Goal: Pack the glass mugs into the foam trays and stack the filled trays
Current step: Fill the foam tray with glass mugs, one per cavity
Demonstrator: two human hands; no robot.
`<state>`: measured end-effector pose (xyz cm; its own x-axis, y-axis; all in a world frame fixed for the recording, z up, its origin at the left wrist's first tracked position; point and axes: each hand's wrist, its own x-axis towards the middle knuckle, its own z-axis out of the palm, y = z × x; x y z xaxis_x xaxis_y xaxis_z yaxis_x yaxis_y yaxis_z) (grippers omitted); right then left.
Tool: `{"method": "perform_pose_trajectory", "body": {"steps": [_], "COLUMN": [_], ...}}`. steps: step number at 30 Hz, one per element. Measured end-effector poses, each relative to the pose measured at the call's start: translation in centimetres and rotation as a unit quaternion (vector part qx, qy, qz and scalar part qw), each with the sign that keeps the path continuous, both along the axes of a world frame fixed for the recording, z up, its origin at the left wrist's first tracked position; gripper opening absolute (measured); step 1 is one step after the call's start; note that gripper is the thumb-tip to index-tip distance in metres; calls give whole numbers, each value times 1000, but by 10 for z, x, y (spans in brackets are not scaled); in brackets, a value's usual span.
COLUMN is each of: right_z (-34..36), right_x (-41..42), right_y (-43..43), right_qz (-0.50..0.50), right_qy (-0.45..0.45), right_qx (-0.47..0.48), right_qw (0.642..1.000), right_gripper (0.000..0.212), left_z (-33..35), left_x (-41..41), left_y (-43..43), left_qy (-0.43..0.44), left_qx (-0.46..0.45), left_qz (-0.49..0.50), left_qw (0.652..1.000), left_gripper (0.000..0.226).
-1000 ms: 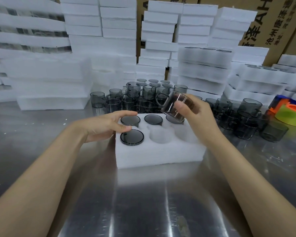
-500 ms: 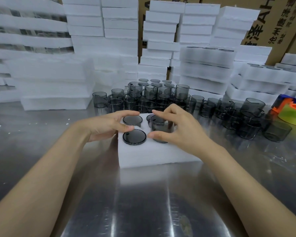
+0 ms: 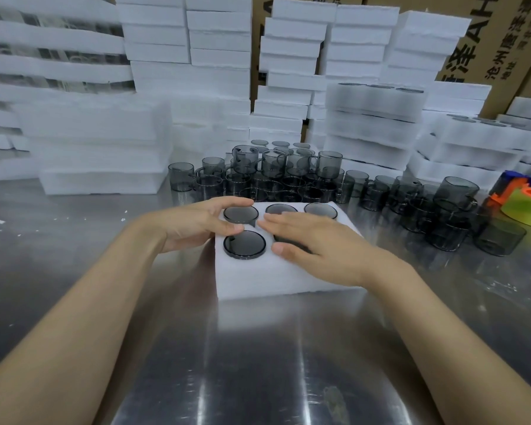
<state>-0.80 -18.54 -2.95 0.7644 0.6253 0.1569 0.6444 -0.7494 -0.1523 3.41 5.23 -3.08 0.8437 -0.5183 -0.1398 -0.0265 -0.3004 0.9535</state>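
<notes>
glass mugs (image 3: 245, 243) in foam tray (image 3: 258, 280) beneath hands (left (image 3: 193, 223) pinching one, right (image 3: 316, 250) flat on another)

1. Table (image 3: 258, 363): bare bright metal top that fills the near half of the view. It carries long pale streaks of reflected light and a dull smudge close to the near edge.
2. Cardboard boxes (image 3: 500, 47): brown, standing at the far right rear. The nearest face is printed with large dark characters and the letters "AH".
3. Plastic item (image 3: 526, 210): lies on the table at the right edge, cut off by the frame. It has a yellow-green rounded part, an orange part and a blue part. Its type cannot be determined.
4. White crumbs (image 3: 1, 222): scattered on the left part of the table.
</notes>
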Motion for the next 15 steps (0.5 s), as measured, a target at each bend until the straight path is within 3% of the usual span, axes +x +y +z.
{"method": "perform_pose_trajectory", "body": {"steps": [3, 6, 8, 10, 12, 15], "right_z": [-1, 0, -1, 0, 3, 4], "right_x": [1, 0, -2, -1, 7, 26], "right_y": [-1, -2, -1, -1, -10, -43], "right_qz": [-10, -8, 2, 12, -67, -264], "right_qy": [56, 62, 57, 49, 20, -116], "right_qx": [-61, -66, -28, 96, 216, 175], "right_qw": [996, 996, 998, 994, 974, 941], "right_gripper": [84, 90, 84, 69, 54, 44], "left_z": [-1, -1, -3, -3, -4, -5], "left_x": [0, 1, 2, 4, 5, 6], "left_y": [0, 0, 1, 2, 3, 5], "left_qy": [-2, -4, -3, -1, 1, 3], "left_qx": [-3, -7, -9, -11, -8, 0], "left_qz": [-2, -5, -6, -7, -10, -14], "left_qw": [1000, 1000, 1000, 1000, 1000, 1000], "left_gripper": [57, 62, 68, 69, 68, 70]}}
